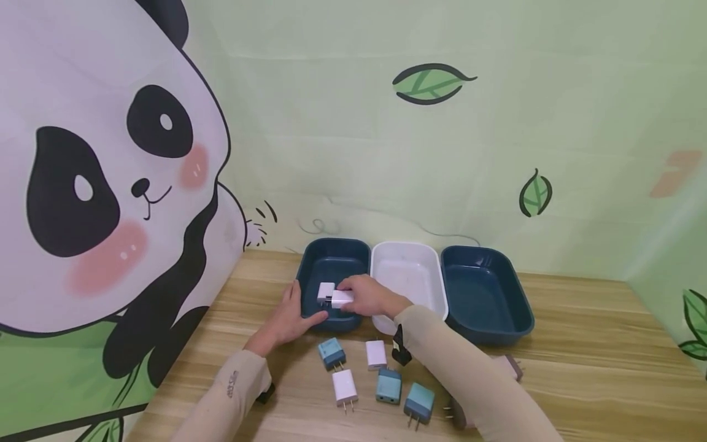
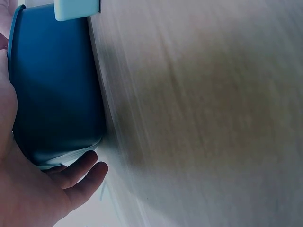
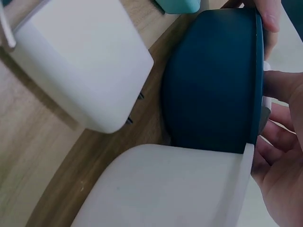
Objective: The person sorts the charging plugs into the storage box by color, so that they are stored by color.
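Observation:
A white plug charger (image 1: 342,299) is pinched in my right hand (image 1: 371,294), low over the left dark blue bin (image 1: 334,264). Another white charger (image 1: 326,288) shows inside that bin, right beside the held one; whether they touch, I cannot tell. My left hand (image 1: 289,318) grips the bin's near left corner, thumb over the front rim and fingers along the outer side. In the left wrist view the fingers (image 2: 85,182) bend round the bin's wall (image 2: 57,85). The right wrist view shows the right fingers at the bin's rim (image 3: 259,71), partly hiding the held charger.
A white bin (image 1: 409,270) and another dark blue bin (image 1: 483,294) stand to the right in a row. Before them lie white chargers (image 1: 345,387) and two-tone blue chargers (image 1: 389,387). Brownish chargers (image 1: 515,367) are partly covered by the right sleeve. A printed cloth backs the table.

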A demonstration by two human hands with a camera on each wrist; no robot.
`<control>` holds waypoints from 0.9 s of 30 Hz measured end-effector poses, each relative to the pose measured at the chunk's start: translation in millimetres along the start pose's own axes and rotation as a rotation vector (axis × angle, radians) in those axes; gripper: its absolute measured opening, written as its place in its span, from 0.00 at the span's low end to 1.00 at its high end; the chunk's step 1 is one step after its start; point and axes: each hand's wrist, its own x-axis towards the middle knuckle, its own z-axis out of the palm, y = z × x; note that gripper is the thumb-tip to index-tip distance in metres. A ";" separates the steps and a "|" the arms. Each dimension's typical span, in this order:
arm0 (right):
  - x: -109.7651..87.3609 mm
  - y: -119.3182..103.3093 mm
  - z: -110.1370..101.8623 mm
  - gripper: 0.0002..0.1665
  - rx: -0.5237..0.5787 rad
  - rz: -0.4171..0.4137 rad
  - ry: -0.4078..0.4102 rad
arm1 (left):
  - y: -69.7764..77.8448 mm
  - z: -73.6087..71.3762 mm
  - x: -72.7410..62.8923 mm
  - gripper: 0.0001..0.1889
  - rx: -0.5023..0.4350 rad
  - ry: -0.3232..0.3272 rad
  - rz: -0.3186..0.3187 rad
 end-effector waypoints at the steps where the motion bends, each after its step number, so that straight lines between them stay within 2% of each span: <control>1: 0.6 0.3 1.0 0.24 -0.007 -0.005 -0.005 | 0.4 -0.1 0.0 0.60 0.001 -0.001 -0.002; 7: 0.6 -1.3 3.3 0.23 -0.045 -0.034 -0.031 | 3.1 -0.2 -0.3 0.61 -0.003 -0.003 -0.003; 14: 0.0 -1.6 4.1 0.22 -0.067 -0.050 -0.026 | 2.8 -1.1 0.4 0.61 0.009 -0.006 0.010; 22: -1.5 -0.3 1.5 0.21 -0.005 -0.015 -0.041 | 2.5 -1.5 0.1 0.59 0.004 -0.008 0.003; 27: -7.2 -2.5 -6.3 0.21 0.011 -0.020 -0.043 | 1.5 -2.7 -1.6 0.59 -0.004 -0.001 0.000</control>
